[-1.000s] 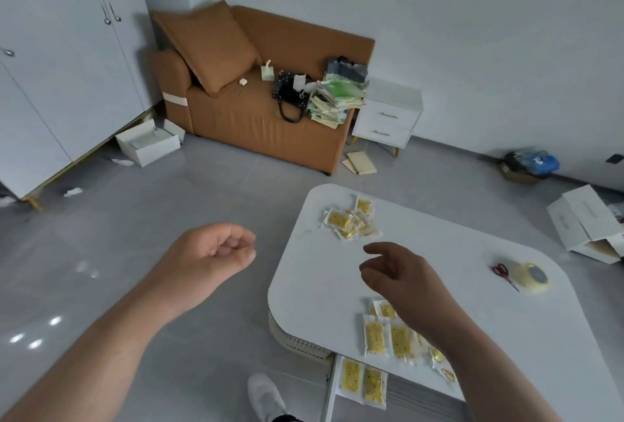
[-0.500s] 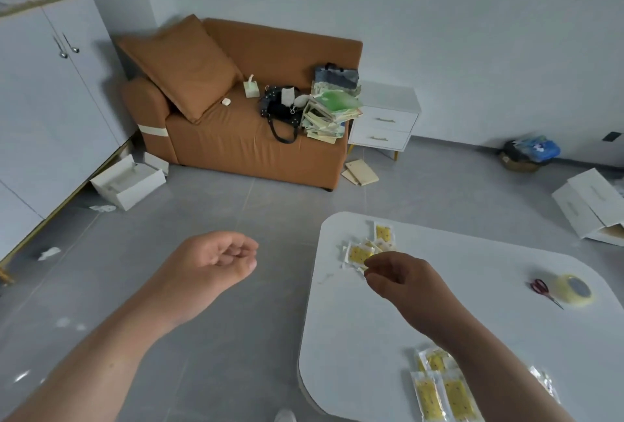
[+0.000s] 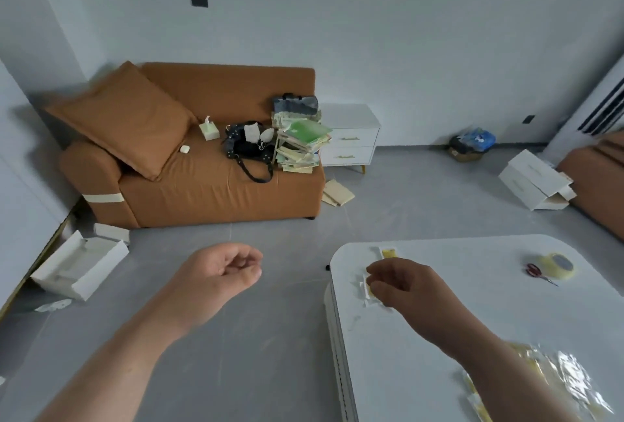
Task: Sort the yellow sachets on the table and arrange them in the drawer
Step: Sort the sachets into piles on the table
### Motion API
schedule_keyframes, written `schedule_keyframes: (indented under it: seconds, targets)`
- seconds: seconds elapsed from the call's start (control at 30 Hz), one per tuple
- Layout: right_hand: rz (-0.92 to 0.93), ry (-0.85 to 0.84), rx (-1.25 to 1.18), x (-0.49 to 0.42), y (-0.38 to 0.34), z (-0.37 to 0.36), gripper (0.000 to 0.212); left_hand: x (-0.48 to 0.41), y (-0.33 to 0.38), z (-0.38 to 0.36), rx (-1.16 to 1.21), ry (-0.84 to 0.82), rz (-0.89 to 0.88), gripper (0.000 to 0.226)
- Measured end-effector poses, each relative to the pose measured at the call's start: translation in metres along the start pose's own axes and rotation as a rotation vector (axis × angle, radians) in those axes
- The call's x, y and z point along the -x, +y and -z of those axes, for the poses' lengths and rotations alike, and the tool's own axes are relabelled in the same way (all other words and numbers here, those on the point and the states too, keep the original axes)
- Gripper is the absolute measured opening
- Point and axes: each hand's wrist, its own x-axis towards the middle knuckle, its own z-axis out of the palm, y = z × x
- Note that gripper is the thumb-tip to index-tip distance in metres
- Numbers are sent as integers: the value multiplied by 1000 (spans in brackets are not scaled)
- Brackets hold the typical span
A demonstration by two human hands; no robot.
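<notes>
Over the grey floor, left of everything else, the left hand (image 3: 224, 273) is held idle in mid-air, fingers loosely curled w/ nothing in them, well apart from the surface (image 3: 439, 337). Next along, at the surface's far-left corner, a far pile (image 3: 366, 288) of sachets is found, mostly hidden under the right hand (image 3: 401, 281); one yellow sachet (image 3: 388, 253) is seen lying just beyond the knuckles. Fingers of the right hand are curled down onto that pile, thumb & forefinger set close together at a sachet's edge. Whether one is actually pinched can't be told, as the tips are masked by the hand itself. Further right, at the near edge by the forearm, a near pile (image 3: 553, 377) of clear-wrapped yellow sachets is seen, blurred, count not readable. At far right, scissors (image 3: 537, 271) & a tape roll (image 3: 557, 264) are parked just beside each other, prob. not needed for this job. No drawer is shown in view, so nothing can be confirmed as stowed. Est. progress: sorting is judged part-done at best, w/ two groups on the surface and the far one not yet gathered. Collecting it, merging w/ the near group & arranging all in the drawer are judged outstanding.
</notes>
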Motion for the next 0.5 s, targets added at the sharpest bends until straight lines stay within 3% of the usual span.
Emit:
schedule_keyframes:
  seconds: [0.3,0.4,0.5]
  targets:
    - [-99,137,-72,-6,-34,-43,14,-69,4,60,-28,-204,-58,22]
    - [-162,161,-75,-22,-28,-49,14,-98,2,64,-12,-265,-41,38]
    - [-210,171,-98,-55,-25,-55,15,-139,-1,67,-11,-289,-33,34]
